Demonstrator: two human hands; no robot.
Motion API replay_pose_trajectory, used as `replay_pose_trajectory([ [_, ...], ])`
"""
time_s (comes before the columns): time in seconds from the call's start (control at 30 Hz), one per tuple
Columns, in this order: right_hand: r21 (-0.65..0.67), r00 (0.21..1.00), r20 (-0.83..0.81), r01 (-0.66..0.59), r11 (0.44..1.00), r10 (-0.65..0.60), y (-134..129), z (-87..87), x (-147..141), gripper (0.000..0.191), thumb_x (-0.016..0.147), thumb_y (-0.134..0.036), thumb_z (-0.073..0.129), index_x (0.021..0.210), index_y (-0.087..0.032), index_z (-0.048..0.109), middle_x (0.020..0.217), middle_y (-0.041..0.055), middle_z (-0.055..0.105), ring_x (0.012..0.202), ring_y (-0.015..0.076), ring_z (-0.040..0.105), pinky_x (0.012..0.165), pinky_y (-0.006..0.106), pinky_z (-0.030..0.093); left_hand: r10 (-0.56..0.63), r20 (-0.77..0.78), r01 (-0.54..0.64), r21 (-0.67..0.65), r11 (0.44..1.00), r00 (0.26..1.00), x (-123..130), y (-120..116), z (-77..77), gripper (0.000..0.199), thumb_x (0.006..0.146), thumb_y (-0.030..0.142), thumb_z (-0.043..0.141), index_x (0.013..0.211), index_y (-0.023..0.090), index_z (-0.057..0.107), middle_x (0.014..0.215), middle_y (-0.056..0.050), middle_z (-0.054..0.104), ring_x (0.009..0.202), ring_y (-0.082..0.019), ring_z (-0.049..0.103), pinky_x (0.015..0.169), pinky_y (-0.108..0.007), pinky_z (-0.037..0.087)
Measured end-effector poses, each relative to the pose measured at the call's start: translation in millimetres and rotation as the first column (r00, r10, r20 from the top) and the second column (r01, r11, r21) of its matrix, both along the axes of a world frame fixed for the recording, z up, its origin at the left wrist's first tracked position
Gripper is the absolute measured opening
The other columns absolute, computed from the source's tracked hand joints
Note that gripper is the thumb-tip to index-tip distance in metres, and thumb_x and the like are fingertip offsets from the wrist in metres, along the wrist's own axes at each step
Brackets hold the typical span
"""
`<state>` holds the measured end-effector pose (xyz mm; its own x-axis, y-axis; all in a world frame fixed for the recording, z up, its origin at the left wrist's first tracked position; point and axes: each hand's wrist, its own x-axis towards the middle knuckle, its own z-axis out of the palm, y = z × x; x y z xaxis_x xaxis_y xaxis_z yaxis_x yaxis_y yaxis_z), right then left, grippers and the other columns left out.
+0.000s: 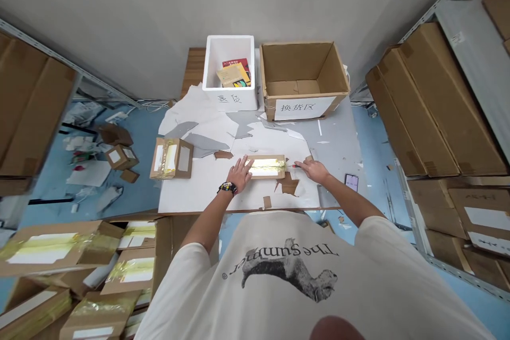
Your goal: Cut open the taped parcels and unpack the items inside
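Taped cardboard parcel (268, 167) pressed by spread left hand (240, 172) on white board (191, 194).
Right hand (314, 170) curled beside parcel's end, grip unclear; board's near edge lies just below both hands.

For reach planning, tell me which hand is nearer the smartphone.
Right hand, just left of the smartphone; the left hand is farther away, on the taped cardboard parcel's far side.

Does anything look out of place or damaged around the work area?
Yes. Torn cardboard scraps lie loose on the white board beside the right hand, looking like leftover waste. The blue floor on the left is also littered, with a small carton lying among the debris.
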<state>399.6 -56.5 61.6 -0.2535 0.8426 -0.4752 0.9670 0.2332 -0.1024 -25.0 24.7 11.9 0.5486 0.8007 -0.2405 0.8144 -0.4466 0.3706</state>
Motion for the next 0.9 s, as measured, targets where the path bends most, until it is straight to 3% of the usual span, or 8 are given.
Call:
replay_pose_trajectory([
  [0.17, 0.031, 0.996, -0.069, 0.060, 0.998, -0.057, -12, -13.9, 5, 0.056, 0.114, -0.017, 0.039, 0.166, -0.027, 0.058, 0.132, 0.0163, 0.077, 0.116, 0.0298, 0.070, 0.096, 0.036, 0.051, 0.055, -0.013, -0.054, 0.068, 0.996, 0.998, 7, 4, 14.7, 0.066, 0.106, 0.039, 0.057, 0.171, 0.030, 0.056, 0.187, -0.012, 0.037, 0.173, -0.044, 0.030, 0.134, -0.074, 0.029],
  [0.3, 0.113, 0.967, -0.093, 0.246, 0.963, -0.236, -39, -18.8, 15, 0.055, 0.117, -0.024, 0.035, 0.167, -0.030, 0.057, 0.136, 0.0141, 0.076, 0.113, 0.0287, 0.072, 0.090, 0.035, 0.054, 0.026, 0.040, -0.033, 0.189, 0.981, 0.999, 39, 11, 24.6, 0.057, 0.100, 0.032, 0.062, 0.157, 0.026, 0.067, 0.174, -0.015, 0.056, 0.165, -0.043, 0.042, 0.139, -0.076, 0.012],
  [0.4, 0.156, 0.924, -0.145, 0.374, 0.914, -0.353, -56, -19.5, 14, 0.056, 0.120, -0.035, 0.035, 0.175, -0.033, 0.048, 0.138, 0.0128, 0.074, 0.117, 0.0289, 0.071, 0.088, 0.034, 0.055, -0.058, 0.065, 0.047, 0.155, 0.987, 0.996, 70, 20, 22.2, 0.063, 0.101, 0.032, 0.062, 0.164, 0.029, 0.062, 0.173, -0.013, 0.057, 0.160, -0.040, 0.049, 0.140, -0.073, 0.016],
  [0.47, 0.167, 0.911, -0.182, 0.399, 0.902, -0.369, -61, -18.3, 7, 0.058, 0.122, -0.041, 0.033, 0.178, -0.033, 0.043, 0.139, 0.0129, 0.072, 0.119, 0.0292, 0.070, 0.090, 0.035, 0.055, -0.084, 0.051, 0.078, 0.113, 0.991, 0.995, 85, 25, 16.9, 0.064, 0.103, 0.035, 0.061, 0.167, 0.033, 0.059, 0.170, -0.012, 0.061, 0.157, -0.040, 0.052, 0.138, -0.072, 0.021],
  [0.57, 0.194, 0.924, -0.228, 0.351, 0.916, -0.306, -62, -14.8, -3, 0.059, 0.123, -0.042, 0.029, 0.179, -0.032, 0.042, 0.140, 0.0136, 0.070, 0.123, 0.0296, 0.066, 0.098, 0.036, 0.054, -0.102, 0.034, 0.097, 0.125, 0.987, 0.994, 92, 28, 8.6, 0.060, 0.109, 0.037, 0.055, 0.168, 0.035, 0.060, 0.165, -0.013, 0.065, 0.155, -0.040, 0.054, 0.136, -0.071, 0.023],
  [0.73, 0.226, 0.976, -0.199, 0.128, 0.966, -0.083, -51, -9.3, -14, 0.056, 0.122, -0.045, 0.038, 0.175, -0.033, 0.050, 0.131, 0.0134, 0.069, 0.119, 0.0311, 0.062, 0.100, 0.037, 0.049, -0.121, 0.064, 0.105, 0.208, 0.972, 0.991, 83, 22, 2.1, 0.057, 0.116, 0.040, 0.042, 0.169, 0.032, 0.061, 0.165, -0.013, 0.066, 0.154, -0.037, 0.055, 0.135, -0.068, 0.023],
  [0.9, 0.214, 0.990, -0.133, 0.066, 0.975, -0.038, -33, -9.5, -27, 0.056, 0.121, -0.041, 0.040, 0.176, -0.032, 0.049, 0.135, 0.0160, 0.068, 0.118, 0.0321, 0.058, 0.100, 0.039, 0.045, -0.129, 0.093, 0.106, 0.218, 0.970, 0.987, 81, 18, 2.3, 0.058, 0.117, 0.043, 0.037, 0.168, 0.030, 0.062, 0.163, -0.012, 0.068, 0.152, -0.036, 0.057, 0.135, -0.063, 0.027],
])
